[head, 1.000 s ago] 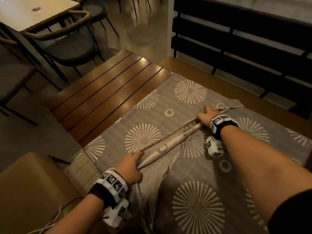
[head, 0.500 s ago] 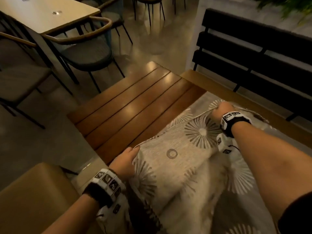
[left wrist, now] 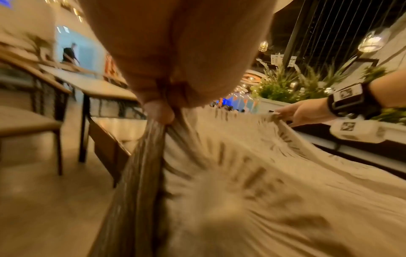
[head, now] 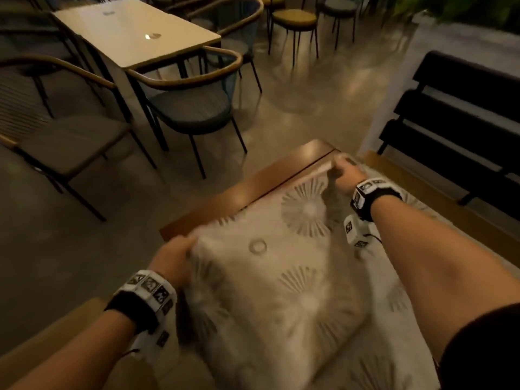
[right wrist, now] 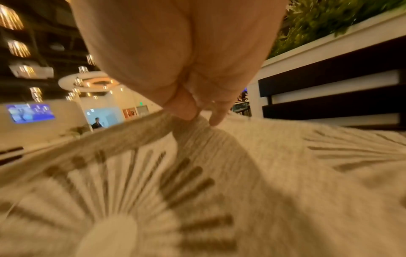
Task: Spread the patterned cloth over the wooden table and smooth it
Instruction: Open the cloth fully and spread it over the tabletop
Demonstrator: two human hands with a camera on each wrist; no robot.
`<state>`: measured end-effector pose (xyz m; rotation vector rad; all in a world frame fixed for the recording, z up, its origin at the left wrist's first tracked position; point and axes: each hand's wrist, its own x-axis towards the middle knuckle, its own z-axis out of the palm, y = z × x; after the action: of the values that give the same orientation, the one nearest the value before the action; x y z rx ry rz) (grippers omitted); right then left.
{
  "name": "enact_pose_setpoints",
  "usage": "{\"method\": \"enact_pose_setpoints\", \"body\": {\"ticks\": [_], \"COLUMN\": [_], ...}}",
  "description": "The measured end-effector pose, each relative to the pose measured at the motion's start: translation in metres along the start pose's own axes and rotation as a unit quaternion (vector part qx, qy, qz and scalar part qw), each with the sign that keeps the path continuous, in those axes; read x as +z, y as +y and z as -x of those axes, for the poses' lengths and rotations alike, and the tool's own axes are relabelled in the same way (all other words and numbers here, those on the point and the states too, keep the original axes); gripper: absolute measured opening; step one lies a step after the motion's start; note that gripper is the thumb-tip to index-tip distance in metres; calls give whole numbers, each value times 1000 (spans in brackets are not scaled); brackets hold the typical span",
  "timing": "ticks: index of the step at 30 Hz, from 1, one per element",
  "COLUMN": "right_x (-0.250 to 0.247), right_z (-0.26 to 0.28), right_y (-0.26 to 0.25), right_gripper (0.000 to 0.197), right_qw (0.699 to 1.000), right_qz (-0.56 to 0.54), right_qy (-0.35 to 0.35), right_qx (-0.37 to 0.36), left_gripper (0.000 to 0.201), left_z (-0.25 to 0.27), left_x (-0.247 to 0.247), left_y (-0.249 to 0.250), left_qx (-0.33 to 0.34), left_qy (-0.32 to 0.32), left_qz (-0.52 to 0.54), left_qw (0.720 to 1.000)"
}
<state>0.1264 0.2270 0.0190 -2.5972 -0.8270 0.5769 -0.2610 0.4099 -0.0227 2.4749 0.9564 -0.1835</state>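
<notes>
Beige woven fabric is bunched between the thumb and curled fingers of the left hand (head: 171,257), which grips the near end of the leading edge of the grey-beige patterned cloth with pale sunburst motifs (head: 284,280). The right hand (head: 344,173) pinches the same edge at the far end, thumb pressed onto the hem against the fingers in the right wrist view. Both hands are therefore clamped on cloth, arms stretched forward and low, the left at about 7 o'clock in the head view and the right at about 1 o'clock.

Between them the cloth billows up off the brown slatted wooden table (head: 253,187), which shows only as a bare strip beyond the leading edge, toward 11 o'clock; the rest lies under fabric.

The risks, as I judge them: the two grips look uneven, the left holding a thick gathered wad and the right a thin hem, so the edge may land skewed or with a fold trapped near the left corner. Air under the billow could leave ridges. Carrying too far could drag the cloth past the table's edge and off centre.
</notes>
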Motion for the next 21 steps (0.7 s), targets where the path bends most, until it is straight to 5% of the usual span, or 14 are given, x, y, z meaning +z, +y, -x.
{"method": "enact_pose_setpoints", "body": {"ticks": [2,4,8,11,15,21], "right_x": [2,11,43,65,82,77], "right_z": [-16,-26,-36,-35,-40,-38], "right_y": [-28,-51,-59,-50,-27,-13], "right_gripper": [80,85,52,32,73,74], "right_qw": [999,995,977,977,969,993], "right_qz": [13,73,176,185,210,48], "right_qy": [-30,-58,-90,-96,-130,-89], "right_qx": [-8,-35,-74,-53,-16,-67], "left_gripper": [79,84,76,83,91,84], "left_z": [-11,-10,-9,-11,-19,-53], "left_x": [-5,-3,12,27,36,12], "left_y": [-6,-5,-3,-9,-7,-15], "left_qx": [-66,-111,-57,-79,-102,-147], "left_qy": [38,1,-1,-75,-133,-55], "left_qz": [-10,-66,-79,-45,-20,-80], "left_qw": [997,992,995,993,986,984]}}
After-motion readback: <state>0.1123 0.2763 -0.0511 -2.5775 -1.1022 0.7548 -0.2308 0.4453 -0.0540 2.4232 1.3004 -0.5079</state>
